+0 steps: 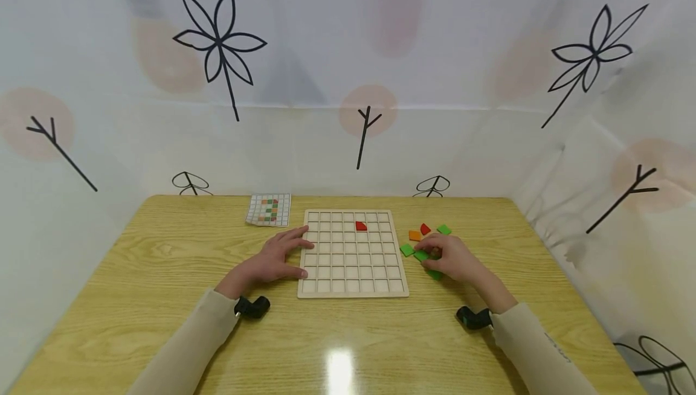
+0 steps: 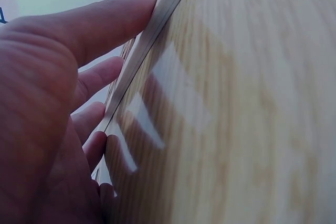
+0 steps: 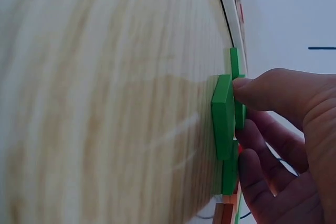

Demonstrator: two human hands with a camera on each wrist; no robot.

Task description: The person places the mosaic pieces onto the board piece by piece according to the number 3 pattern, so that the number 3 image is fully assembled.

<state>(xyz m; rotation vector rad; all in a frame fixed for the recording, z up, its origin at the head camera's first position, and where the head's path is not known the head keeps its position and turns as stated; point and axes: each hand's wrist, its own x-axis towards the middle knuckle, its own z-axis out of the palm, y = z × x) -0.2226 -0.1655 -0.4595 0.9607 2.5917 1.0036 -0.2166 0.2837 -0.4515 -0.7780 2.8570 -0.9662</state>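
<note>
A pale wooden grid board (image 1: 352, 293) lies on the table with a single red quarter-round tile (image 1: 361, 226) in one upper cell. My left hand (image 1: 277, 257) rests at the board's left edge, fingers spread; in the left wrist view its thumb (image 2: 131, 11) touches the board's side. To the board's right, my right hand (image 1: 451, 257) pinches a green tile (image 1: 421, 255) between thumb and fingers, low among other green tiles. The right wrist view shows the thumb (image 3: 252, 90) against that green tile (image 3: 240, 114), with another green tile (image 3: 223, 116) in front.
Around the right hand lie a green tile (image 1: 407, 250), an orange tile (image 1: 415, 235), a red quarter-round tile (image 1: 425, 229) and a farther green tile (image 1: 444, 229). A printed pattern card (image 1: 283, 217) sits behind the left hand. Patterned cloth (image 1: 310, 153) hangs behind the wooden table (image 1: 261, 353).
</note>
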